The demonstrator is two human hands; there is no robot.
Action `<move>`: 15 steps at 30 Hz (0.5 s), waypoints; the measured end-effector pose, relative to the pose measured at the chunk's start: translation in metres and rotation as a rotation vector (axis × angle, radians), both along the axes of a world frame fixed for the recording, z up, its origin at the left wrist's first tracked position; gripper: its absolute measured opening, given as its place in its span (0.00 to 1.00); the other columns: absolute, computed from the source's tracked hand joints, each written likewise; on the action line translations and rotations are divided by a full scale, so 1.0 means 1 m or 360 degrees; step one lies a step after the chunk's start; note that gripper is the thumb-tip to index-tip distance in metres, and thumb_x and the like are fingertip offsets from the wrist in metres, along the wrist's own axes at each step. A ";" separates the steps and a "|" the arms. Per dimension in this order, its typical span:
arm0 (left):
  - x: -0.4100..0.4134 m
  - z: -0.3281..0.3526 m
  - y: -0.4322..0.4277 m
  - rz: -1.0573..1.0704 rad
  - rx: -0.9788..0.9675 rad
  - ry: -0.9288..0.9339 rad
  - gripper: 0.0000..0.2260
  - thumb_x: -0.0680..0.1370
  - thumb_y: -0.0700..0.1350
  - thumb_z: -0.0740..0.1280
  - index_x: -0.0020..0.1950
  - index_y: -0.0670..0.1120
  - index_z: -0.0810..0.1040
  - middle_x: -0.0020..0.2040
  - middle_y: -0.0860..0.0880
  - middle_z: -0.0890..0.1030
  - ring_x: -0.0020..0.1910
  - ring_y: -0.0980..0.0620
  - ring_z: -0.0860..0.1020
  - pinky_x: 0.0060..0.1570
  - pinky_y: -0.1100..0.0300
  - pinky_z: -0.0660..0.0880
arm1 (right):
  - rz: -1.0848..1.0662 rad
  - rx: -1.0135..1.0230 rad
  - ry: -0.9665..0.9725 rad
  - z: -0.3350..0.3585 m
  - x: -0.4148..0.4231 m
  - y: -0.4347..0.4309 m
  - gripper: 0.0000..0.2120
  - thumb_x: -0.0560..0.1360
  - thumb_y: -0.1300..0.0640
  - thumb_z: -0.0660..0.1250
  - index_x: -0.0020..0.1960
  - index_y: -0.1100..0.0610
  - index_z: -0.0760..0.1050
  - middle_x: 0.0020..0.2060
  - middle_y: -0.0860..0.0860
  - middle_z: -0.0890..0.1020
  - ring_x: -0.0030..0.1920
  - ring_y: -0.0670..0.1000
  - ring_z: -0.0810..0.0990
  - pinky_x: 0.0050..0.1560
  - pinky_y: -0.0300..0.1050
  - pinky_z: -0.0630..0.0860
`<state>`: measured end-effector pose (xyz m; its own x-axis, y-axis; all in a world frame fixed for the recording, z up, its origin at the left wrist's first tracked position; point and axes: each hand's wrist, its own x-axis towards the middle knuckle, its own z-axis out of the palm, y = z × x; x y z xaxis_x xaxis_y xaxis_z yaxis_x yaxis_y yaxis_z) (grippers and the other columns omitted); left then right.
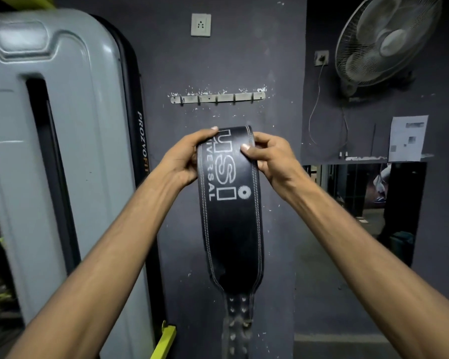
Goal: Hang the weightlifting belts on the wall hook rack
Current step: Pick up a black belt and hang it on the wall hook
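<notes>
A black leather weightlifting belt (231,224) with white stitching and white lettering hangs down in front of me, its narrow holed end near the bottom edge. My left hand (184,156) grips the belt's upper left edge. My right hand (270,156) holds its upper right edge, thumb across the front. The belt's top is folded over away from me, so its far part is hidden. A metal wall hook rack (218,97) with several bare hooks is fixed to the dark grey wall, a short way above the belt's top.
A large grey gym machine shroud (49,151) stands close on the left. A wall fan (384,40) hangs at upper right, above a narrow ledge (368,158) and a mirror (360,203). A white socket plate (201,24) sits above the rack.
</notes>
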<state>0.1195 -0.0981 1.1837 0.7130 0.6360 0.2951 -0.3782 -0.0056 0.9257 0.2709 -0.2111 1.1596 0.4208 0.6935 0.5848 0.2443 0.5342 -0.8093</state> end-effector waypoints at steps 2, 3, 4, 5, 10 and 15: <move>0.002 0.000 -0.004 -0.0032 0.0022 -0.0017 0.09 0.74 0.43 0.75 0.51 0.41 0.79 0.40 0.45 0.82 0.37 0.50 0.81 0.50 0.57 0.80 | 0.0029 0.0026 -0.0026 -0.005 0.005 -0.008 0.15 0.73 0.64 0.72 0.58 0.67 0.80 0.56 0.66 0.84 0.54 0.62 0.84 0.62 0.56 0.79; 0.003 -0.002 -0.004 -0.0043 0.0048 -0.0027 0.09 0.74 0.42 0.75 0.49 0.41 0.79 0.39 0.46 0.81 0.34 0.52 0.78 0.44 0.61 0.77 | 0.0034 0.0009 0.0014 -0.005 0.009 -0.010 0.17 0.70 0.60 0.73 0.56 0.68 0.81 0.54 0.67 0.84 0.53 0.65 0.82 0.60 0.57 0.77; 0.004 -0.003 -0.004 -0.0044 0.0104 -0.0042 0.09 0.73 0.41 0.76 0.50 0.40 0.79 0.41 0.46 0.81 0.34 0.53 0.77 0.41 0.63 0.75 | 0.0020 -0.0033 0.0073 -0.002 0.011 -0.012 0.20 0.67 0.54 0.75 0.53 0.67 0.80 0.51 0.66 0.82 0.50 0.67 0.79 0.56 0.56 0.76; 0.004 -0.005 -0.007 -0.0057 0.0186 -0.0059 0.12 0.72 0.39 0.76 0.53 0.38 0.80 0.44 0.44 0.82 0.37 0.52 0.80 0.41 0.62 0.78 | -0.0006 -0.0100 0.0126 0.005 0.011 -0.013 0.23 0.65 0.48 0.76 0.51 0.63 0.80 0.49 0.66 0.79 0.47 0.68 0.75 0.51 0.54 0.74; -0.001 -0.013 -0.022 -0.0154 0.0517 -0.0055 0.23 0.69 0.36 0.74 0.63 0.36 0.78 0.55 0.39 0.83 0.52 0.44 0.83 0.62 0.49 0.79 | 0.0138 -0.0212 0.0274 0.037 0.007 -0.016 0.30 0.71 0.48 0.76 0.66 0.66 0.78 0.62 0.67 0.82 0.57 0.66 0.83 0.65 0.63 0.78; -0.007 -0.006 -0.024 -0.0116 0.0316 0.0022 0.06 0.76 0.43 0.72 0.40 0.46 0.78 0.32 0.51 0.79 0.30 0.54 0.76 0.38 0.63 0.73 | -0.0053 -0.0065 0.0069 0.030 -0.001 -0.018 0.09 0.71 0.58 0.75 0.46 0.61 0.79 0.42 0.59 0.83 0.45 0.58 0.81 0.51 0.55 0.79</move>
<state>0.1130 -0.1217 1.1773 0.7599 0.5129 0.3994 -0.3715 -0.1615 0.9143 0.2699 -0.2286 1.1892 0.4684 0.7017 0.5369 0.2254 0.4927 -0.8405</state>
